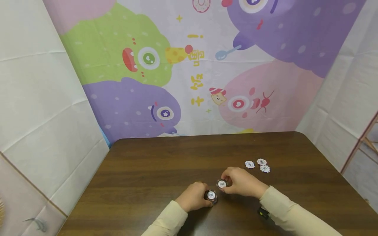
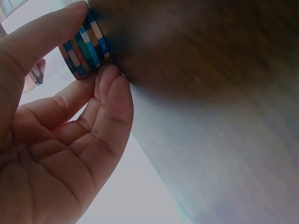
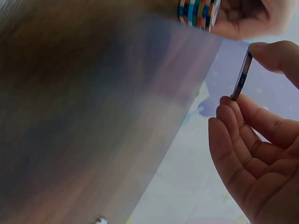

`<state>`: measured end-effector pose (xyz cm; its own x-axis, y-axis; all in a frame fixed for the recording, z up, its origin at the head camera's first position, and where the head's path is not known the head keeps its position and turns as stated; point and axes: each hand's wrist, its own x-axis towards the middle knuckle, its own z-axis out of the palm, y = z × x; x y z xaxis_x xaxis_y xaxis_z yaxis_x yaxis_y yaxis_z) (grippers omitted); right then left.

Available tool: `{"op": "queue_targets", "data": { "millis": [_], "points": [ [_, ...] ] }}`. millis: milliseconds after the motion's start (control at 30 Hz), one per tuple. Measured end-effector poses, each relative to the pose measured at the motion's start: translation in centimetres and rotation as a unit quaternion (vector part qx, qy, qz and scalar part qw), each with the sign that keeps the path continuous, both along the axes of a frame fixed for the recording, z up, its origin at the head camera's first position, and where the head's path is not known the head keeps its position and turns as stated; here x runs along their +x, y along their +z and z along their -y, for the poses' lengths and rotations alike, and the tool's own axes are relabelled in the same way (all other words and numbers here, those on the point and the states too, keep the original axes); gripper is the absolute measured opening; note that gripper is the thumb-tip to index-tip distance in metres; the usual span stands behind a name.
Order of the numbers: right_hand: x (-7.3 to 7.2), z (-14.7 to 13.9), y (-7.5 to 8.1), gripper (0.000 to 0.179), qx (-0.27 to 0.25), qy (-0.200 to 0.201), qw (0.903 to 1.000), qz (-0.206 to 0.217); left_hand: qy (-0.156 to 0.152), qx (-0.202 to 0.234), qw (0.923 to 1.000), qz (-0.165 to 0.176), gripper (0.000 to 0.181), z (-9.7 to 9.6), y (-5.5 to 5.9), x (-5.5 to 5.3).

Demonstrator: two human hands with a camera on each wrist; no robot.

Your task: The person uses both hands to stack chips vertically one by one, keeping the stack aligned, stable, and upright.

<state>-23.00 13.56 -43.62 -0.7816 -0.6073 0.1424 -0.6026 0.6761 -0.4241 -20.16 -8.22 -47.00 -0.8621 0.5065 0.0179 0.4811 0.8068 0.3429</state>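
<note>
In the head view my left hand [image 1: 194, 196] grips a short stack of poker chips [image 1: 211, 195] standing on the table, its dark top chip marked 100. The left wrist view shows the stack's striped edges [image 2: 85, 46] between thumb and fingers, with several colours layered. Just to the right, my right hand [image 1: 243, 182] pinches a single dark poker chip [image 1: 222, 184], also marked 100. Edge-on in the right wrist view, that chip [image 3: 242, 74] is held between thumb and fingertips, apart from the stack [image 3: 198, 13].
Three white poker chips lie farther back on the right: one chip [image 1: 249, 164] alone, and two chips [image 1: 264, 168] touching or overlapping. The brown wooden table [image 1: 141, 170] ends at a cartoon-printed cloth backdrop [image 1: 183, 121]. Pale cloth walls stand on both sides.
</note>
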Motion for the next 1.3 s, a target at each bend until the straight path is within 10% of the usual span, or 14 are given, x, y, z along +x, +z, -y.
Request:
{"op": "queue_targets", "data": {
  "millis": [1300],
  "points": [
    [0.8,3.9,-1.8,0.022,0.025,0.077,0.9966,0.015,-0.003,0.023,0.9995,0.021,0.028,0.2,-0.1,-0.1]
  ]
}}
